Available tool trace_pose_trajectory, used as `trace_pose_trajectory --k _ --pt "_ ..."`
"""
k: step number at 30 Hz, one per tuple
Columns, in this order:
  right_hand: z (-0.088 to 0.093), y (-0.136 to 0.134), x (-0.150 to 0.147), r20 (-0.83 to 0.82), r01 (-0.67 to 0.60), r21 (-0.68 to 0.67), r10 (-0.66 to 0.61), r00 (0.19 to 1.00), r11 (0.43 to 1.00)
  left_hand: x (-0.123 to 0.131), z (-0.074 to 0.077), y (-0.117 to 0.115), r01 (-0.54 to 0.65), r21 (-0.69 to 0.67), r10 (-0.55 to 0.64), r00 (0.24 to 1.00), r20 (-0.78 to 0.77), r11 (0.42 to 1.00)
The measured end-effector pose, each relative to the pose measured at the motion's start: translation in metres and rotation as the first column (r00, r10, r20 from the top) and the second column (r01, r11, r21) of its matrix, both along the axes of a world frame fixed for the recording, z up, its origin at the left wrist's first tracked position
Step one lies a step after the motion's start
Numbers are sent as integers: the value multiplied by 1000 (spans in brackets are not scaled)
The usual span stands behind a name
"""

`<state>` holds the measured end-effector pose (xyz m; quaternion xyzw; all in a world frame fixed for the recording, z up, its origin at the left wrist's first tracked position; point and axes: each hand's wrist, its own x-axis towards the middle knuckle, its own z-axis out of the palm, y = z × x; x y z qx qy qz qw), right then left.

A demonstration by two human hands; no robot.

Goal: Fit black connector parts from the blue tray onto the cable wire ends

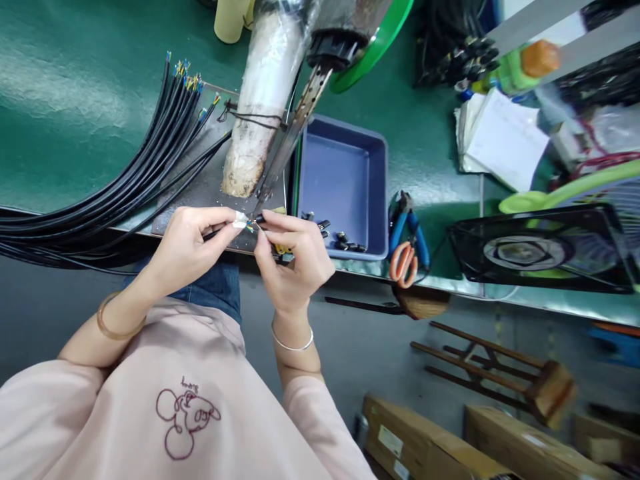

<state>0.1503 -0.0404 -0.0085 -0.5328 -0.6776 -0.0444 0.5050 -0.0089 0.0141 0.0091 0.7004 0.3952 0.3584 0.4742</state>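
Note:
My left hand (187, 245) pinches the end of a black cable, and thin coloured wires (250, 227) stick out past its fingertips. Something white, like tape (241, 219), covers the tips of those fingers. Close against them, my right hand (296, 257) has thumb and fingers closed around a small black connector (259, 219), partly hidden by the fingers. The wires and connector meet just under the tip of a soldering iron (295, 123), which points down from above. Beside the iron hangs a plastic-wrapped, stained tube (255, 127).
A bundle of black cables (150, 157) with bared ends lies at left. Right of my hands stands a blue-grey bin (345, 180) with several black connectors inside. Further right are pliers (407, 233), papers (505, 140) and a black-framed fan (530, 253). Stools (545, 393) and cardboard boxes (420, 440) occupy the floor.

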Motion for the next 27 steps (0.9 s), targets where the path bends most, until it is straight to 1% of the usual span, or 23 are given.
trace_pose_trajectory --k 5,10,15,19,24,27 --pt "0 2 3 26 -8 17 8 1000 1000 -1 3 2 -11 11 11 1000 -1 1000" --pt "2 4 4 46 1 30 -2 999 1000 -1 8 3 10 10 -10 1000 -2 1000" --pt "3 5 5 57 -12 47 9 998 999 -1 8 3 5 -1 -5 1000 5 1000" --pt "3 3 5 69 -20 41 17 997 999 0 10 3 35 -16 -35 999 7 999" --pt "4 1 5 64 -40 28 38 997 999 0 12 4 33 -23 -32 999 27 999" --pt "5 2 4 77 -30 32 28 997 999 1 12 4 46 -28 -45 998 34 999"
